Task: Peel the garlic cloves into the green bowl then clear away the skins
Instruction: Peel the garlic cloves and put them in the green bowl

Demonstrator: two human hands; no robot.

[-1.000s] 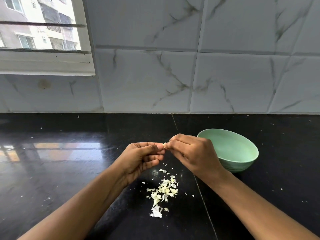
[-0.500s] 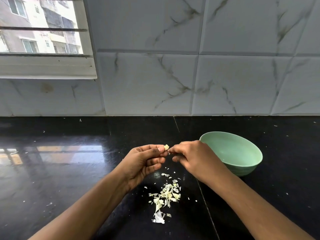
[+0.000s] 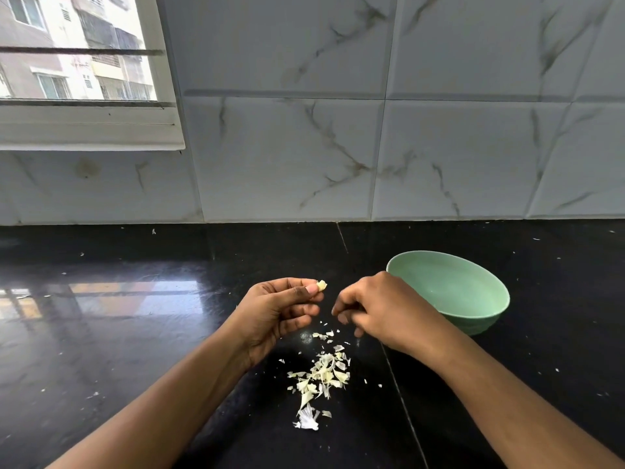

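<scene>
Pinching a small pale-yellow garlic clove [image 3: 321,285] is the left hand [image 3: 277,313].

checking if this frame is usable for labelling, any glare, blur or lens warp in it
Head view: daylight from the white-framed window glares in a bright patch on the glossy black stone counter; the right hand has motion-blurred fingertips, while the left hand and its pale garlic clove are sharp; joints of the marbled wall tiles bow from wide-angle distortion.
</scene>
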